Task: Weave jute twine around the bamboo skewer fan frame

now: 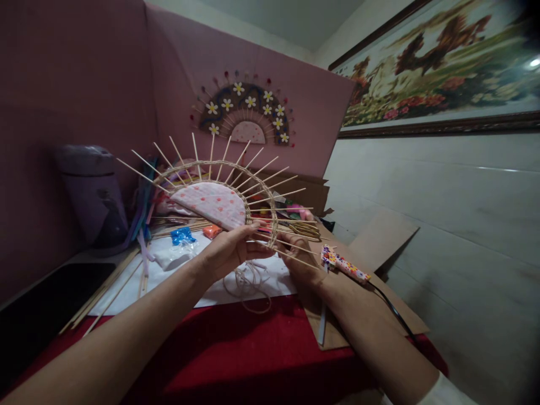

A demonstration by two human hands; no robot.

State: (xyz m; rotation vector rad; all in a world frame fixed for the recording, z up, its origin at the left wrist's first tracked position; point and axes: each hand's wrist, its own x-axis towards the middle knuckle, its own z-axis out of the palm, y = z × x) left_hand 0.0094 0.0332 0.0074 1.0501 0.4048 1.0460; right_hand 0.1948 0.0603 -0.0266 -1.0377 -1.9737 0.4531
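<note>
Raised above the table is a half-round woven fan frame [211, 203], a pink-spotted half disc with thin wooden sticks spreading from its curved edge. Twine [265, 187] runs in an arc through the sticks. My left hand [232, 247] grips the frame at the disc's lower right end. At the lowest sticks, my right hand [297, 259] has its fingers closed around the twine arc and stick ends; some fingertips are hidden. A loose coil of twine [248, 289] hangs or lies below my hands.
A flower-patterned glue gun [343, 263] with a black cord lies on cardboard [383, 298] at right. Blue packet [182, 235], scissors [301, 228] and loose sticks [101, 287] are on the table. A lilac bin [95, 197] stands left. A finished half-round piece [248, 109] hangs on the pink panel.
</note>
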